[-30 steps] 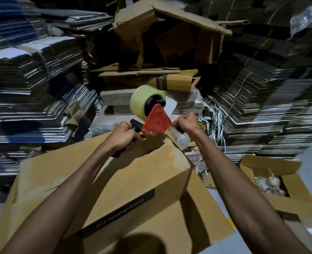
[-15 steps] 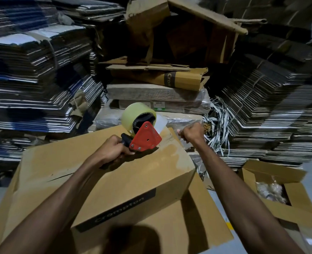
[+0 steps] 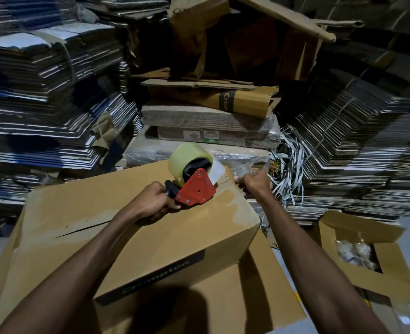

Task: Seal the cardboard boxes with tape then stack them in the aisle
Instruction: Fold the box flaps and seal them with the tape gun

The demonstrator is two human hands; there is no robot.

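Red tape dispenser [image 3: 195, 188] lowered onto cardboard box [image 3: 136, 227], both hands lower

The cardboard box [image 3: 131, 227] sits in front of the person, resting on a flat cardboard sheet [image 3: 259, 295]; the tape dispenser [image 3: 194, 186] is on the box's top at its far right corner, the left hand [image 3: 151, 201] behind it on the handle, the right hand [image 3: 253, 183] just past that corner; an open box [image 3: 365, 268] lies to the right; stacks of flattened cartons [image 3: 42, 104] stand left and right; wrapped bundles [image 3: 208, 133] lie behind, loose strapping [image 3: 288, 165] beside them.
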